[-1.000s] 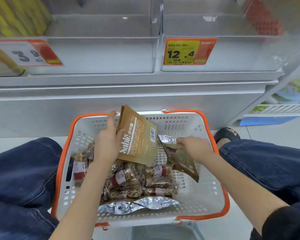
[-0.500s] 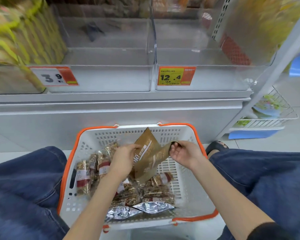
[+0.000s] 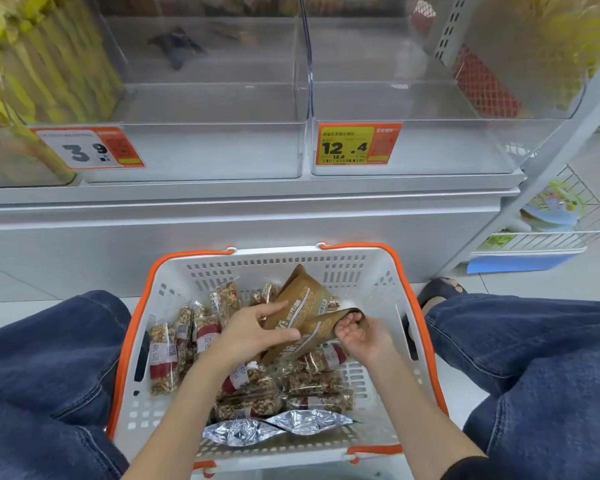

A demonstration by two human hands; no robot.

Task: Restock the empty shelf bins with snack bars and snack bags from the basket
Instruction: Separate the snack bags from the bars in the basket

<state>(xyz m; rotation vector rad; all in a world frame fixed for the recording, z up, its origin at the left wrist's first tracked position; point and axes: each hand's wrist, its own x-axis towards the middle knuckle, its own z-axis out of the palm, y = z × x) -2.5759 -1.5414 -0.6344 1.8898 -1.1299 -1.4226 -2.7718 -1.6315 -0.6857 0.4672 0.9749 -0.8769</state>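
A white basket with an orange rim (image 3: pixel 137 327) sits on the floor between my knees. It holds several clear-wrapped nut bars (image 3: pixel 163 358) and silver foil bags (image 3: pixel 274 427). Over the basket my left hand (image 3: pixel 246 336) pinches a brown snack bag (image 3: pixel 300 299) between thumb and fingers. My right hand (image 3: pixel 359 336), fingers curled, grips a second brown snack bag (image 3: pixel 321 329) that overlaps the first. Above stand two empty clear shelf bins, the left one (image 3: pixel 205 154) tagged 3.9 and the right one (image 3: pixel 447 147) tagged 12.4.
A bin of yellow-green packs (image 3: pixel 32 81) stands at the far left of the shelf. A wire rack (image 3: pixel 568 220) with coloured items hangs at the right, over a blue tray (image 3: pixel 520 263). My knees in blue jeans flank the basket, and a dark shoe (image 3: pixel 440 289) shows at the right.
My two hands have come together, so the two brown bags now overlap. The view has tilted up, showing more of the empty bins.
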